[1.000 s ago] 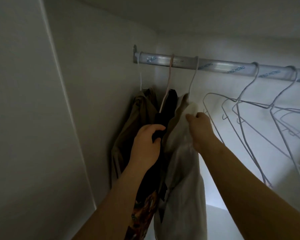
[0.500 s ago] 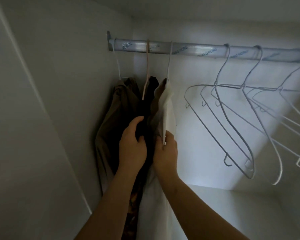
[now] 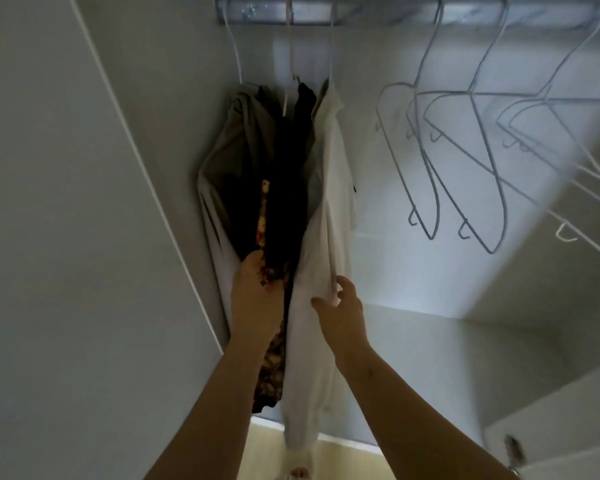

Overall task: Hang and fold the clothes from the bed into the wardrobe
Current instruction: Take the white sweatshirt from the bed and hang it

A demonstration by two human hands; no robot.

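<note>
Three garments hang at the left end of the wardrobe rail point(image 3: 378, 13): an olive one point(image 3: 236, 147) by the side wall, a black one with a floral print point(image 3: 288, 188) in the middle, and a white one point(image 3: 329, 209) on the right. My left hand point(image 3: 255, 296) grips the black floral garment low down, fingers curled round its edge. My right hand point(image 3: 342, 306) pinches a fold of the white garment between thumb and fingers at about the same height.
Several bare wire hangers point(image 3: 465, 161) hang on the rail to the right. The wardrobe's left side wall point(image 3: 84, 237) stands close beside the clothes. A pale shelf or drawer top point(image 3: 551, 410) sits at the lower right, and yellowish floor point(image 3: 343, 459) shows below.
Both hands have slid down the hanging garments from near the hanger tops to their lower parts. The view has tipped downward, so the rail now sits at the top edge.
</note>
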